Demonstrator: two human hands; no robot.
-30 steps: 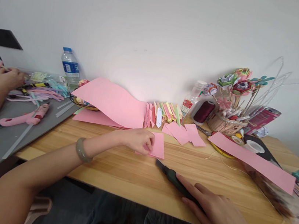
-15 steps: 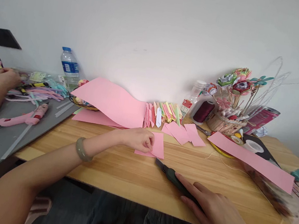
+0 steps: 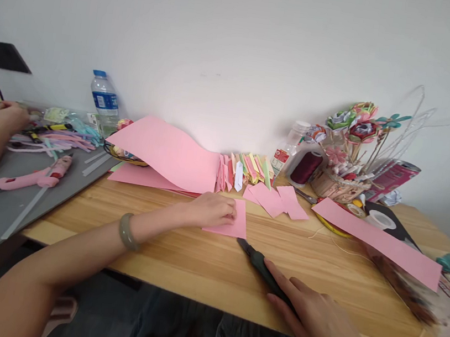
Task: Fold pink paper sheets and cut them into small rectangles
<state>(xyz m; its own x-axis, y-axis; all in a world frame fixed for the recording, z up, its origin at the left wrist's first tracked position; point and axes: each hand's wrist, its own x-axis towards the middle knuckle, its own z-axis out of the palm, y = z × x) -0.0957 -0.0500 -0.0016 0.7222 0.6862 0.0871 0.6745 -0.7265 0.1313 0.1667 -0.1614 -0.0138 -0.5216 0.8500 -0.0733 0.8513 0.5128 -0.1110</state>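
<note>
A folded pink paper (image 3: 238, 223) lies on the wooden table, under my left hand (image 3: 214, 210). The fingers of that hand are curled and pressed down on the paper; their tips are partly hidden. My right hand (image 3: 306, 308) is wrapped round a dark green utility knife (image 3: 263, 267). The knife's tip rests on the wood just off the paper's lower right corner. Behind lie small cut pink pieces (image 3: 268, 200) and a row of folded colored strips (image 3: 249, 172). Large pink sheets (image 3: 168, 155) are at the back left.
Along the wall stand a water bottle (image 3: 104, 98), a clear bottle (image 3: 289, 147), a thread spool (image 3: 306, 167) and a basket of paper flowers (image 3: 340, 186). A pink strip (image 3: 378, 241) lies right. Another person's hand (image 3: 8, 118) and a glue gun (image 3: 46, 176) are left.
My left hand has slid a little to the right over the paper and flattened its edge. The knife in my right hand has shifted slightly.
</note>
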